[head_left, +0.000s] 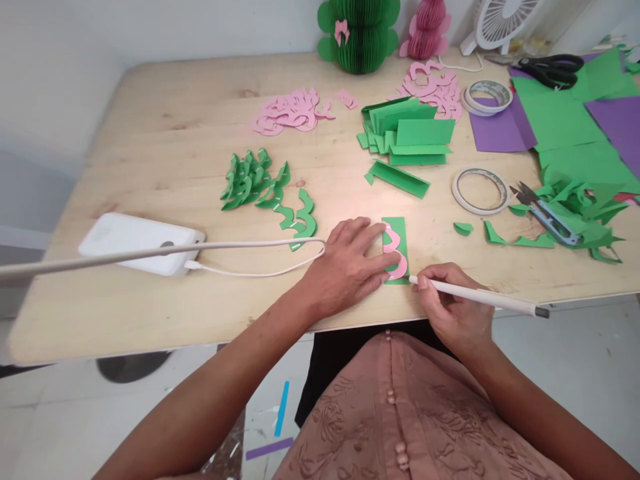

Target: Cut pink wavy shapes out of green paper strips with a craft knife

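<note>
My left hand (350, 263) lies flat with its fingers apart, pressing a pink scalloped paper cutout (399, 268) onto a green paper strip (399, 230) near the table's front edge. Part of the cutout is hidden beneath the fingers. In my right hand (453, 307) is a white pen (485, 297), gripped close to its tip. The tip meets the lower right edge of the cutout and the green strip. Beyond my left hand lie green scalloped cutouts (305, 223), several of them heaped together.
Folded green papers (425, 140), pink cutouts (287, 113), tape rolls (481, 191) and blue-handled snips (550, 217) lie farther back and right. Black scissors (550, 69) rest on coloured sheets. A white power bank (143, 243) sits left; its cable (250, 245) runs to my left wrist.
</note>
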A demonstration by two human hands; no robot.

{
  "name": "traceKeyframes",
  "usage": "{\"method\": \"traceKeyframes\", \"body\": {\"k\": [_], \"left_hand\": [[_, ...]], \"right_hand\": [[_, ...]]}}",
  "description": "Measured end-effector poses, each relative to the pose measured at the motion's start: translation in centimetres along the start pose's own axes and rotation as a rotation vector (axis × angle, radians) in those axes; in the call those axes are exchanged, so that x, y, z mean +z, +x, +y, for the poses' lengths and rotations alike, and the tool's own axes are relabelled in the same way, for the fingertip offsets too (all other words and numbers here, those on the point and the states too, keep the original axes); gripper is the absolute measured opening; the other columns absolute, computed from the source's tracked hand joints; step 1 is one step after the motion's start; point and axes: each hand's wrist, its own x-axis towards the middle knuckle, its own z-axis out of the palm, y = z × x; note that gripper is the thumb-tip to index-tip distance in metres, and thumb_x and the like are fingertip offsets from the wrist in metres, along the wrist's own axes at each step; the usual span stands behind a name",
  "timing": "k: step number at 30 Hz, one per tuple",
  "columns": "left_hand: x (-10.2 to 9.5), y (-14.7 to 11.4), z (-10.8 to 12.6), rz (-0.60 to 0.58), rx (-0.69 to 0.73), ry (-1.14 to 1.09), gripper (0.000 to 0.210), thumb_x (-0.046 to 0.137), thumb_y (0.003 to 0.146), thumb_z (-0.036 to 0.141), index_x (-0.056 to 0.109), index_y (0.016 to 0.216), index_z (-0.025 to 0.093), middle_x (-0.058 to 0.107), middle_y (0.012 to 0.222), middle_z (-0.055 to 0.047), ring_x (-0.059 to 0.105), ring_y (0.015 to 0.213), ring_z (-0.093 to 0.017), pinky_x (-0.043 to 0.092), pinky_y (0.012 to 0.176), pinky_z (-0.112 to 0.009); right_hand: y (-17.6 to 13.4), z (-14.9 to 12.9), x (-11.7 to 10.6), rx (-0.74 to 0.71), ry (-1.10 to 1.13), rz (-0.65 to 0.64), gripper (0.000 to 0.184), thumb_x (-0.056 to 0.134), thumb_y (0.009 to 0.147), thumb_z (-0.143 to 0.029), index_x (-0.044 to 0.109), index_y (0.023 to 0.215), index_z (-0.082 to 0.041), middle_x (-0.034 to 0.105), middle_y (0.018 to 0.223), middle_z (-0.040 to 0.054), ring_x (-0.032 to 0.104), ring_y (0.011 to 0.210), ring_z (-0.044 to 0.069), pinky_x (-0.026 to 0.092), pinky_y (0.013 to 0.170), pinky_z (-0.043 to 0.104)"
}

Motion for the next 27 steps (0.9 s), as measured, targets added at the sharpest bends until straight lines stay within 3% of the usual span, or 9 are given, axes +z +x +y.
{"method": "traceKeyframes", "body": {"k": [10,19,27], "left_hand": [[-0.02,0.03,0.00,0.011,0.005,0.008,0.025,0.052,0.095,0.027,0.065,0.117,0.028,0.047,0.140,-0.011,0.038,0.130,-0.034,0.034,0.109,-0.054],[0.12,-0.01,-0.07,0.023,0.008,0.007,0.026,0.052,0.095,0.027,0.065,0.118,0.029,0.047,0.139,-0.010,0.038,0.130,-0.033,0.034,0.109,-0.054],[0.06,-0.02,-0.05,0.021,0.006,0.002,0.027,0.053,0.095,0.027,0.065,0.119,0.029,0.047,0.140,-0.010,0.038,0.130,-0.033,0.034,0.109,-0.055]], "right_hand": [[-0.37,-0.08,-0.21,0.137,0.106,0.015,0.011,0.058,0.089,-0.022,0.060,0.078,-0.021,0.066,0.068,-0.0028,0.058,0.057,0.011,0.043,0.052,0.023],[-0.07,-0.19,-0.19,0.051,0.060,-0.013,0.006,0.059,0.092,-0.025,0.062,0.087,-0.024,0.067,0.073,-0.0035,0.059,0.061,0.011,0.044,0.056,0.023],[-0.48,0.39,-0.13,-0.055,0.057,-0.031,0.013,0.054,0.095,-0.026,0.064,0.101,-0.024,0.072,0.091,0.0025,0.067,0.078,0.016,0.051,0.068,0.028]]}}
